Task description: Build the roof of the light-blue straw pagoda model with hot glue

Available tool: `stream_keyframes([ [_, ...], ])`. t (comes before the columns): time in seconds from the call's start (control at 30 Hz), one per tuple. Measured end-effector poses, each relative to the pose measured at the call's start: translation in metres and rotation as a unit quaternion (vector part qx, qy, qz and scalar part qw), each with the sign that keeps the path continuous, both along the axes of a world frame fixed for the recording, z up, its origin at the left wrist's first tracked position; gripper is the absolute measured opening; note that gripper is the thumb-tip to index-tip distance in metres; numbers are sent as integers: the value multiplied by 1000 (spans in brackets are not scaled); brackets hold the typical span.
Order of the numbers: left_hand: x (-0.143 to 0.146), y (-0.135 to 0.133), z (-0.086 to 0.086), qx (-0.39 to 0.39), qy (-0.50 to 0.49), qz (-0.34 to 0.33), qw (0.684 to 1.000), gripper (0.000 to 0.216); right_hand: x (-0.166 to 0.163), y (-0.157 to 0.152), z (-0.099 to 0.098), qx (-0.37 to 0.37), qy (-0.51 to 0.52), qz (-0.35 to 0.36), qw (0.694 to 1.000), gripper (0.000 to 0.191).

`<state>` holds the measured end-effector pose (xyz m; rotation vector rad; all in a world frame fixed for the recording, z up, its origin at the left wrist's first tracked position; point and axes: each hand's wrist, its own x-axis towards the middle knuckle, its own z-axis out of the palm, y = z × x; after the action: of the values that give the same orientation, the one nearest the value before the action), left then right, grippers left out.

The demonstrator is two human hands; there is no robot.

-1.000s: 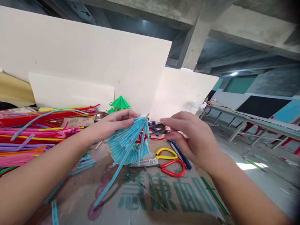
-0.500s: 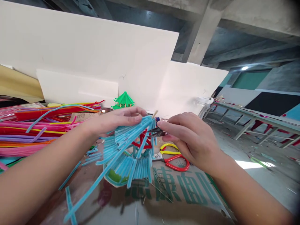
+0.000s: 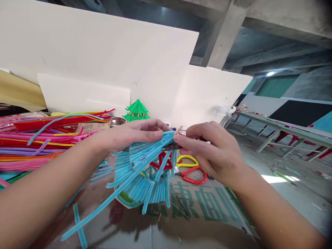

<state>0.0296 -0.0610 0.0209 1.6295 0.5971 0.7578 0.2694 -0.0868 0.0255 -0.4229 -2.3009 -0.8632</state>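
Observation:
A model pavilion roof of light blue pipe cleaners, with red pieces beneath it, is tilted in front of me. My left hand grips its upper edge, thumb on top and fingers partly hidden behind. Between thumb and fingers of my right hand are dark metal tweezers, their tips by the roof peak and partly covered. One long blue pipe cleaner trails from the roof toward the lower left. A pale wooden stick pokes out at the top.
Red-and-yellow-handled scissors lie right of the model. Bundles of coloured pipe cleaners are on the left, with cut blue pieces nearby. A green model roof and a clear jar stand before the white board.
The tweezers and my right hand have shifted up to the roof's peak. The roof has tilted slightly, and the long pipe cleaner's free end has swung left.

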Motion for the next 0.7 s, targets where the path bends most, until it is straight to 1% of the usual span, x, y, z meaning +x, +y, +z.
stream_keyframes([
  [0.07,0,-1,1,21,14,6,1000,28,0,-1,1,1,-7,-6,1000,21],
  [0.13,0,0,1,35,28,6,999,27,1,-2,1,8,-11,-8,1000,24],
  [0.23,0,2,0,45,38,-13,998,27,1,-1,0,19,-21,-12,1000,28],
  [0.47,-4,5,-1,82,52,-42,994,27,2,-1,-1,23,-34,5,999,27],
  [0.57,-4,5,-1,88,55,-40,994,29,1,-1,-1,27,-35,9,999,27],
  [0.7,-4,5,-1,75,52,-37,995,29,1,-1,0,40,-41,17,998,26],
])
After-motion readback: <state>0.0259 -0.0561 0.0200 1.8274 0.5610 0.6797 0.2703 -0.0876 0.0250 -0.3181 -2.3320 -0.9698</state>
